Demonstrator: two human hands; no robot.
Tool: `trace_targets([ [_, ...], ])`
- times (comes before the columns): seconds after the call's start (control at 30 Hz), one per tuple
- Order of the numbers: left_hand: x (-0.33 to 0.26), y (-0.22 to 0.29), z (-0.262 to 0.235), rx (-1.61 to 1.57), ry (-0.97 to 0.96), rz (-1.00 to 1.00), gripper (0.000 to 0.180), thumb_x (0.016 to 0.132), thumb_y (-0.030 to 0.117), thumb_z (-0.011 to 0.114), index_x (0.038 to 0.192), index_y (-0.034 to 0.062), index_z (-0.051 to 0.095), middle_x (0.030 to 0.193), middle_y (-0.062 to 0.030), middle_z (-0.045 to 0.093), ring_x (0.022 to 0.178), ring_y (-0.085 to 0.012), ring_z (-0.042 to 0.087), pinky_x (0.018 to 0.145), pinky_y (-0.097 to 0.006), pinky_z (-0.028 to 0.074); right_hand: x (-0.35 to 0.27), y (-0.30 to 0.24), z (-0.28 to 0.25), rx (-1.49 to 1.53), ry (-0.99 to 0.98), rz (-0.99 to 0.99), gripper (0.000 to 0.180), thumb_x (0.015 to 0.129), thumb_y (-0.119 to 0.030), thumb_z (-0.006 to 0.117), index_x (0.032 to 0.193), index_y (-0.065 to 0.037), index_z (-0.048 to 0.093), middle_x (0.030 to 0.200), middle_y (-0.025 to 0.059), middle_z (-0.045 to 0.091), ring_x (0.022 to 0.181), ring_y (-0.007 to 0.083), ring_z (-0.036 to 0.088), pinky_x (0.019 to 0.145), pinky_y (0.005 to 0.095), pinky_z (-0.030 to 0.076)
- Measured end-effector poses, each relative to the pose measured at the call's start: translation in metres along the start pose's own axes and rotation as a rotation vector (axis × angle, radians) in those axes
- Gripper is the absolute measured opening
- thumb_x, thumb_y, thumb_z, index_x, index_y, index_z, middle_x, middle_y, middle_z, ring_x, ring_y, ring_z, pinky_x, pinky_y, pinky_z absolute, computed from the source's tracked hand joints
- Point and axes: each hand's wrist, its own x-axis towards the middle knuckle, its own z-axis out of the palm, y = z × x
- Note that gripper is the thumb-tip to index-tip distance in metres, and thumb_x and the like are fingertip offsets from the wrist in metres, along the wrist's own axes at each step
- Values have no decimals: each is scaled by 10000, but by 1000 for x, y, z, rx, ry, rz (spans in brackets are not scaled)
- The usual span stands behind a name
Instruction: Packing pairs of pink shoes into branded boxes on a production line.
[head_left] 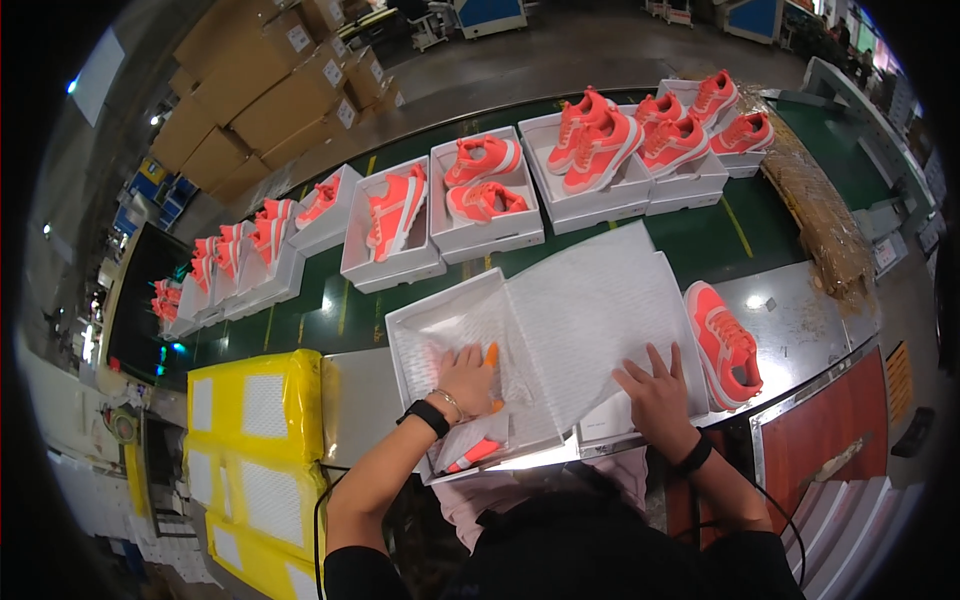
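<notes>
In front of me stands a white shoebox [400,345]. Its inside holds crinkled translucent wrapping [450,325], with a coral patch of a shoe [474,455] showing at the near end. Down in this box, my left hand [468,378] presses on the wrapping with fingers extended; orange covers sit on some fingertips. A sheet of white tissue paper [575,320] spreads rightward over a second white box or lid [612,420]. My right hand [655,395] lies on the sheet's right side, fingers spread. Just beyond it, a single coral sneaker [722,345] rests on the metal table.
Across the table runs a green conveyor belt [745,225], carrying several open white boxes [390,270] of coral sneakers. Yellow-wrapped bundles [255,450] stand at my left. Brown cartons [260,85] are stacked behind the belt. Torn brown wrapping [815,205] covers an edge at far right.
</notes>
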Motion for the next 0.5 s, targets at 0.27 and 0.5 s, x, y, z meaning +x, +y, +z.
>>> trace_targets([
  [0.27,-32,-21,18,-675,225,332,926,799,529,727,1421,-62,377,1440,-304,417,1385,-424,357,1121,-563,278,-69,102,-64,-44,327,489,398,677,-265,828,958,-79,616,1275,205,555,1267,493,424,1071,592,314],
  [0.5,0,30,30,125,65,279,899,782,673,634,1356,-8,507,1428,-261,464,1286,-407,472,1031,-586,338,-121,155,-40,351,96,592,340,684,-300,855,774,-39,657,870,153,653,766,301,655,694,365,517],
])
